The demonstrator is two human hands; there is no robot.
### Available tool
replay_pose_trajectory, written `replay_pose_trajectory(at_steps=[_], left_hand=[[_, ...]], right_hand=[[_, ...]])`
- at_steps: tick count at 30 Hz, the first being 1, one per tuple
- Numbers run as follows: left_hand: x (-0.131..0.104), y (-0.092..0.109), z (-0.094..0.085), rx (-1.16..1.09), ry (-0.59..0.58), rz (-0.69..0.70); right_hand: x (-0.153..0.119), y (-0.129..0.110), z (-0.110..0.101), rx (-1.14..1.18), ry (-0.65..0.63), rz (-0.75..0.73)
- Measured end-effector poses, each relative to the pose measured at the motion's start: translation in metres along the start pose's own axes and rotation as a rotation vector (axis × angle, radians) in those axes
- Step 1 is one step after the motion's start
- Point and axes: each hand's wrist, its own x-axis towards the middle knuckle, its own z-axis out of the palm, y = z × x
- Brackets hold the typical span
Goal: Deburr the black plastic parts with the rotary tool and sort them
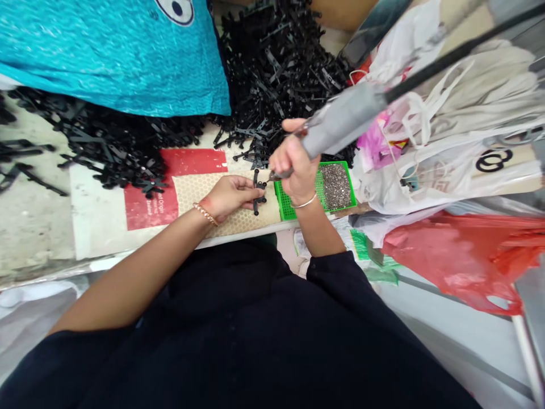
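My left hand (230,200) pinches a small black plastic bracket (256,208) between thumb and fingers, over a beige honeycomb-patterned mat (193,193). Wrapped round a grey corded electric screwdriver (347,116) is my right hand (297,170), its thumb lying along the tool. The screwdriver slants down to the left, with its tip close to the bracket's right side; whether they touch I cannot tell. Just right of the mat, partly behind my right hand, stands a green plastic basket (286,211) with many small metal screws (336,184) in its right part.
Heaped black plastic parts (276,74) cover the back of the table, and more (114,145) lie at left. A turquoise sack (114,57) rests over them. White plastic bags (443,165) crowd the right side, with a red bag (464,255) hanging below. A dark cord (464,54) runs up right.
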Motion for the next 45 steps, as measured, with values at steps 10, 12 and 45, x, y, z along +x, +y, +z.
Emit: replay_pose_trajectory(at_steps=[10,12,45], left_hand=[[0.001,0.004,-0.001,-0.003,-0.01,-0.047],[0.001,0.003,-0.001,0.01,-0.017,-0.039],[0.0,0.0,-0.004,0.035,-0.012,-0.023]], right_hand=[[0.008,0.003,-0.091,-0.244,0.419,-0.019],[0.002,0.005,-0.093,-0.228,0.442,0.002],[-0.01,0.016,-0.099,-0.244,0.394,0.041]])
